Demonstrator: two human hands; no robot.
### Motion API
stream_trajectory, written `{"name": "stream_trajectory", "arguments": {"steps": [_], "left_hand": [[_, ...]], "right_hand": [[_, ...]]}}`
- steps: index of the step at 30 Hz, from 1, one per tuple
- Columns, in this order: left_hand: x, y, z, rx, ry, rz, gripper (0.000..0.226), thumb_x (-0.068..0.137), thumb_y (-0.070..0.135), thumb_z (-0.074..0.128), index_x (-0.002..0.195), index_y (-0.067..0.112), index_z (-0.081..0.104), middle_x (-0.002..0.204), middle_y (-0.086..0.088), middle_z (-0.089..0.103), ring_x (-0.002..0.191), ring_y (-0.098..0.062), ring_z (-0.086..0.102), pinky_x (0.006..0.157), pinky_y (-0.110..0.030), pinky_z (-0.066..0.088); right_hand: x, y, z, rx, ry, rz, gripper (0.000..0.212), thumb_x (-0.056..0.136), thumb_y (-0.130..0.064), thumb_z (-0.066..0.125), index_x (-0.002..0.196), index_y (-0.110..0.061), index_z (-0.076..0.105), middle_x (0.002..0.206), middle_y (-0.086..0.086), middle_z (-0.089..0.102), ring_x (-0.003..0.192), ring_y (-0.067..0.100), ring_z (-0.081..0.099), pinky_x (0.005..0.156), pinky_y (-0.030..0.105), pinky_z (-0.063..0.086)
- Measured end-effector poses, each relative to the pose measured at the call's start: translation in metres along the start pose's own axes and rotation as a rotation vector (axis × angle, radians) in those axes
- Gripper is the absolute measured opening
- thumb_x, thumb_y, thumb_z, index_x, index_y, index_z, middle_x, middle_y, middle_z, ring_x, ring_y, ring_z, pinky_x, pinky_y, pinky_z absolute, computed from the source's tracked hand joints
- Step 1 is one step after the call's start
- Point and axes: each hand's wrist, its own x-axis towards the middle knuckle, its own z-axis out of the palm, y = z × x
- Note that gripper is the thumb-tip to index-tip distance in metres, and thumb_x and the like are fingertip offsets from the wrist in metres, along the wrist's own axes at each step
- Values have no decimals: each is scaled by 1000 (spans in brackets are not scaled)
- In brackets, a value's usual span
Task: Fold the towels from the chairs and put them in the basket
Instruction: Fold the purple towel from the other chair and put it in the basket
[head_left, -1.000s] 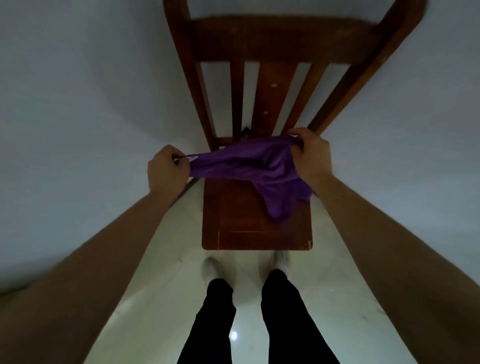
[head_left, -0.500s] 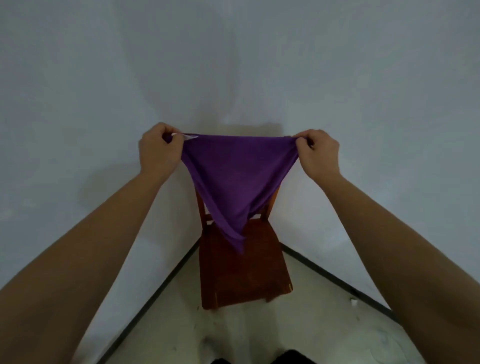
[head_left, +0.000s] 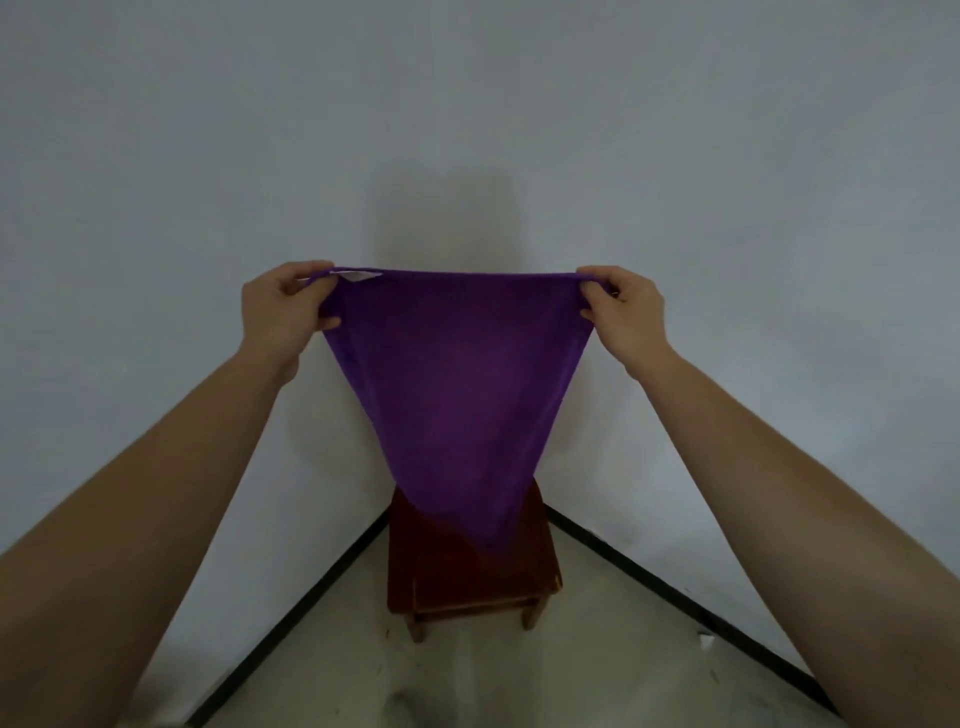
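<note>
A purple towel (head_left: 457, 395) hangs spread out in front of me, held up by its two top corners. My left hand (head_left: 283, 312) pinches the left corner, where a small white label shows. My right hand (head_left: 626, 314) pinches the right corner. The top edge is stretched nearly straight between both hands, and the cloth narrows to a point at the bottom. Behind and below it stands a brown wooden chair (head_left: 467, 577) in the room's corner; the towel hides the chair's backrest and the rear of its seat. No basket is in view.
Plain pale walls meet in a corner behind the chair, with a dark skirting line (head_left: 291, 618) along the floor on both sides. The light floor (head_left: 467, 680) lies in front of the chair. A small white scrap (head_left: 705, 640) lies near the right wall.
Both hands lifted the towel off the chair seat, raised it and pulled the corners apart, so it now hangs flat. The view has tilted up from the seat toward the wall.
</note>
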Motion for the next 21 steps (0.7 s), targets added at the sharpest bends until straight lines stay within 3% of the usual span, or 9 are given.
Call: {"name": "stream_trajectory", "arguments": {"steps": [3, 8, 11, 14, 18, 21], "left_hand": [[-16, 5, 7, -61, 37, -8, 16, 91, 10, 65, 105, 8, 72, 85, -1, 66, 78, -8, 66, 78, -35, 62], [-23, 9, 23, -85, 33, 18, 12, 92, 10, 63, 100, 10, 72, 87, 2, 68, 81, -5, 65, 84, -33, 60], [-15, 2, 34, -73, 14, 8, 12, 93, 11, 63, 96, 16, 73, 88, 4, 69, 85, -6, 65, 87, -30, 58], [-2, -8, 43, -63, -1, -12, 14, 93, 11, 62, 92, 21, 72, 87, 5, 68, 80, -3, 64, 86, -28, 56], [22, -11, 51, -33, -37, -33, 15, 94, 11, 59, 103, 13, 71, 87, 5, 68, 77, -1, 65, 82, -24, 56], [39, -8, 54, -7, -71, -23, 14, 93, 11, 58, 94, 19, 70, 86, 6, 68, 77, -3, 65, 81, -25, 55]], "right_hand": [[-4, -1, -13, -28, 30, -37, 24, 88, -22, 55, 99, -26, 77, 96, -7, 75, 93, 12, 70, 92, 38, 57], [-8, -1, -27, -61, 80, -79, 29, 90, -16, 50, 101, -20, 77, 97, -7, 75, 94, 8, 68, 88, 25, 54], [-2, 7, -28, -77, 80, -59, 29, 91, -16, 50, 101, -21, 77, 97, -7, 74, 94, 9, 67, 88, 24, 53], [7, 16, -22, -107, 56, -8, 30, 92, -16, 50, 104, -19, 77, 100, -6, 74, 97, 9, 67, 91, 25, 53], [25, 19, -9, -127, 58, 60, 31, 92, -17, 48, 106, -20, 76, 105, -7, 73, 101, 9, 65, 97, 30, 51], [40, 18, 2, -103, 75, 95, 32, 93, -17, 47, 106, -21, 75, 106, -7, 73, 102, 10, 64, 98, 31, 52]]}}
